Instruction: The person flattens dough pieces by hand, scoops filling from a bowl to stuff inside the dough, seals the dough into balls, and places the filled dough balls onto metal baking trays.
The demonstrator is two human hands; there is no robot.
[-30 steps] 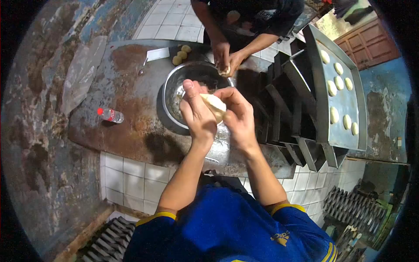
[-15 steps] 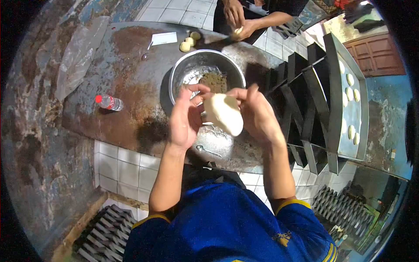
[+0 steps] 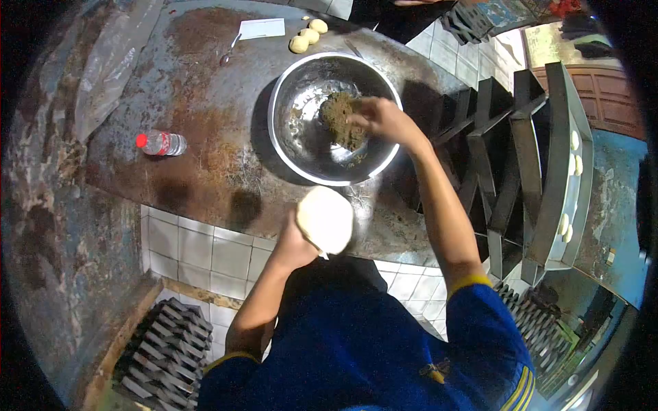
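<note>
My left hand (image 3: 295, 240) is closed on a flattened round of pale dough (image 3: 326, 220), held up in front of the table's near edge. My right hand (image 3: 391, 123) reaches over the rim of a wide steel bowl (image 3: 288, 154). Its fingers look apart and touch the right side of a brown crumbly filling (image 3: 337, 120) heaped inside; the fingertips are slightly blurred. Some filling crumbs lie around the heap on the bowl's floor.
Beyond the bowl sit several dough balls (image 3: 308, 35), a white card (image 3: 262, 28) and a spoon (image 3: 229, 49). A red-capped bottle (image 3: 162, 144) lies at left. Stacked metal trays (image 3: 528, 157) rise on the right, the outermost holding dough pieces (image 3: 573, 164). Another person's hand (image 3: 417, 2) shows at the top.
My hands have separated. The left has lowered toward me with the dough, now a wide flat round. The right let go of the dough and moved forward into the bowl.
</note>
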